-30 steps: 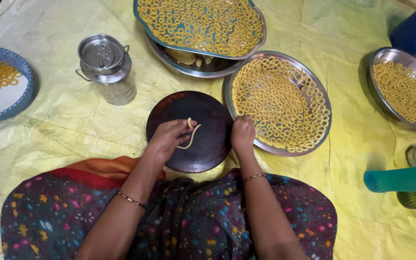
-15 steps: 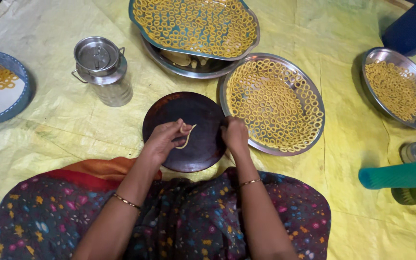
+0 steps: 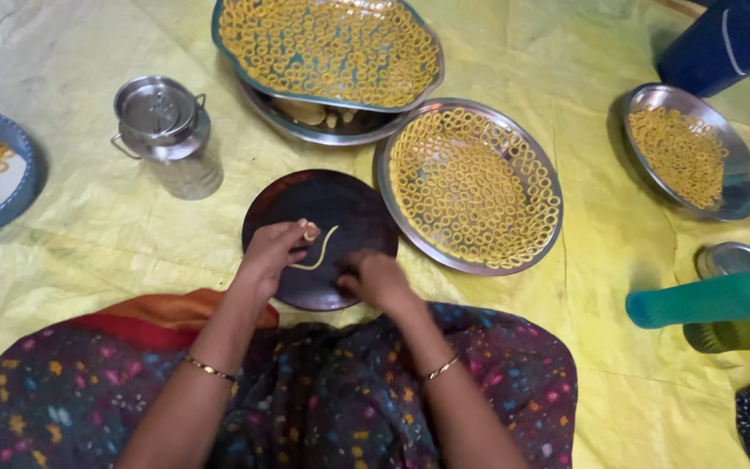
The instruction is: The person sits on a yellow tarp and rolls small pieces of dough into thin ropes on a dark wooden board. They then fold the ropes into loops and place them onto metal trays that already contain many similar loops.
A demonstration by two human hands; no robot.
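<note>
Dough strand (image 3: 319,249) half-shaped on dark round board (image 3: 349,204).
Left hand (image 3: 273,252) pinches its end, right hand (image 3: 375,278) curled at its other end, grip unclear; 2 trays (image 3: 410,35) of finished rings (image 3: 475,187) already full.

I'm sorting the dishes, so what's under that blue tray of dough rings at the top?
Under the blue tray sits a steel plate holding a few pale pieces; the rest of it is covered.

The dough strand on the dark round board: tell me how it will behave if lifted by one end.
The dough strand probably droops, since it already lies in a curve below the left hand. It looks thin, so it may stretch or tear. It likely weighs almost nothing, needing only a fingertip grip.
</note>
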